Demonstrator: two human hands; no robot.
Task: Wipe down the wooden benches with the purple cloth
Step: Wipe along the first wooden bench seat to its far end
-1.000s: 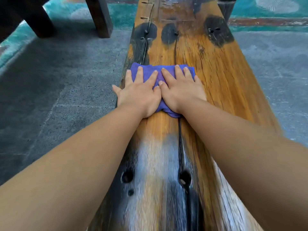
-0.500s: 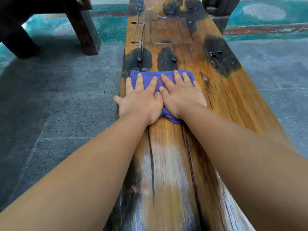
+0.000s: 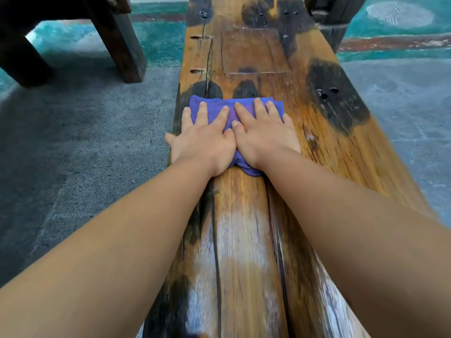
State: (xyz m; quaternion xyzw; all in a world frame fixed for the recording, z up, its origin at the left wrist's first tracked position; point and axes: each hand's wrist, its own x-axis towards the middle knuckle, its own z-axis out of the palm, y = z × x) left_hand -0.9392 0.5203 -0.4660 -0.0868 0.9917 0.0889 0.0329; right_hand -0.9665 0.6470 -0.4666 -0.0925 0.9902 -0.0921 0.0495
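Forearms reach out along the wooden worktop [image 3: 324, 152], near end streaked pale. Left hand [image 3: 202, 140] and right hand [image 3: 264, 135] lie side by side, touching, fingers straight and pressed flat on the purple cloth [image 3: 214, 106], toward the worktop's left edge. Beyond: dark patches in the wood, dark furniture legs [image 3: 122, 42], grey floor [image 3: 85, 142].

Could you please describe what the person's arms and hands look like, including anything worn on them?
Both forearms are bare from the bottom edge of the picture up to the wrists; no sleeve shows. The left hand and right hand wear no gloves, and no ring, watch or bracelet is visible. The fingernails are short and unpainted. No markings show on either arm.
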